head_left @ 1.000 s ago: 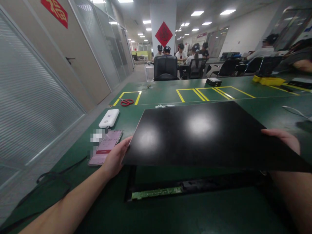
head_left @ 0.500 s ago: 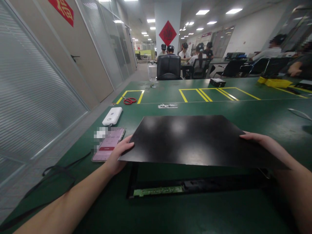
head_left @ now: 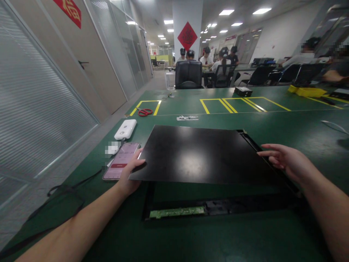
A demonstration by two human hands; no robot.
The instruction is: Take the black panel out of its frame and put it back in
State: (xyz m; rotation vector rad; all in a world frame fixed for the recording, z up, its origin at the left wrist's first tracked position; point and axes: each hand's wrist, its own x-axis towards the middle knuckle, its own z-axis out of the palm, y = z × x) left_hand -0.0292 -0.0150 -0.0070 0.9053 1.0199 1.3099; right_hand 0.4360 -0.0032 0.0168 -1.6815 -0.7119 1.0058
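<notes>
A large flat black panel (head_left: 199,154) hovers low over a black frame (head_left: 218,208) on the green table. A green circuit strip (head_left: 177,212) shows along the frame's near edge. My left hand (head_left: 130,174) grips the panel's near left corner, thumb on top. My right hand (head_left: 289,162) rests at the panel's right edge with its fingers spread and loose, touching or just off the edge.
A phone (head_left: 121,161) and a white power bank (head_left: 125,129) lie left of the panel. Red scissors (head_left: 145,112) sit in a yellow-taped box farther back. A black cable (head_left: 65,191) trails off the left edge. Several people sit at tables beyond an office chair (head_left: 188,74).
The panel has come down and away from me, now nearly flat over the frame. My right hand has loosened from the right edge and its fingers have spread.
</notes>
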